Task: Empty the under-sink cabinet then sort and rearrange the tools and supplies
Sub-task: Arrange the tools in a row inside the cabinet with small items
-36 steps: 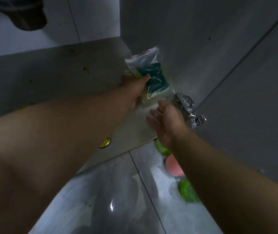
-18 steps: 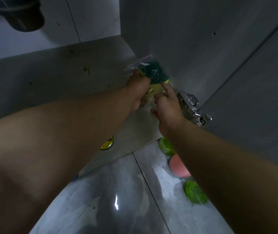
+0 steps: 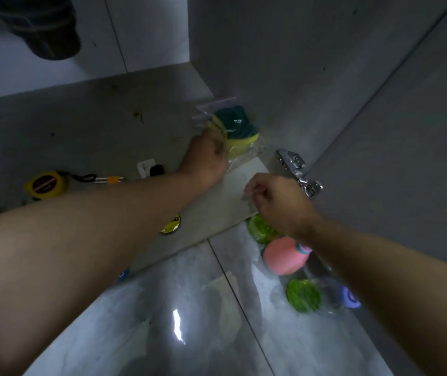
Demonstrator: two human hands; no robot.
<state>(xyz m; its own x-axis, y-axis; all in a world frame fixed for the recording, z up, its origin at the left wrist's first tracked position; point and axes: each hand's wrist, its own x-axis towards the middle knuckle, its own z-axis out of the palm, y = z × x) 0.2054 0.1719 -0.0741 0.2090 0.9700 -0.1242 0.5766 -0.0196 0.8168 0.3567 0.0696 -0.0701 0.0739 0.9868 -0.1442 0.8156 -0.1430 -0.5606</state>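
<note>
While the left hand [image 3: 206,158] curls its fingers round the near edge of a clear bag of sponges [image 3: 233,126], the bag stands on the cabinet floor [image 3: 81,126], just past that hand and up against the side wall [image 3: 271,63]. The sponges inside are yellow with dark green tops. The right hand [image 3: 278,202] hangs near the left one, above the front edge of the cabinet, with its fingers curled in; something pale shows at the fingertips, but I cannot tell whether it is pinched. A metal hinge [image 3: 297,172] sits just beyond the right hand. Below the right wrist, on the shiny floor tiles [image 3: 176,335], lie two green scrubbers [image 3: 260,229] and a pink sponge [image 3: 284,256]. Well to the left of the left hand lies a yellow tape measure [image 3: 44,184], beyond the forearm.
</note>
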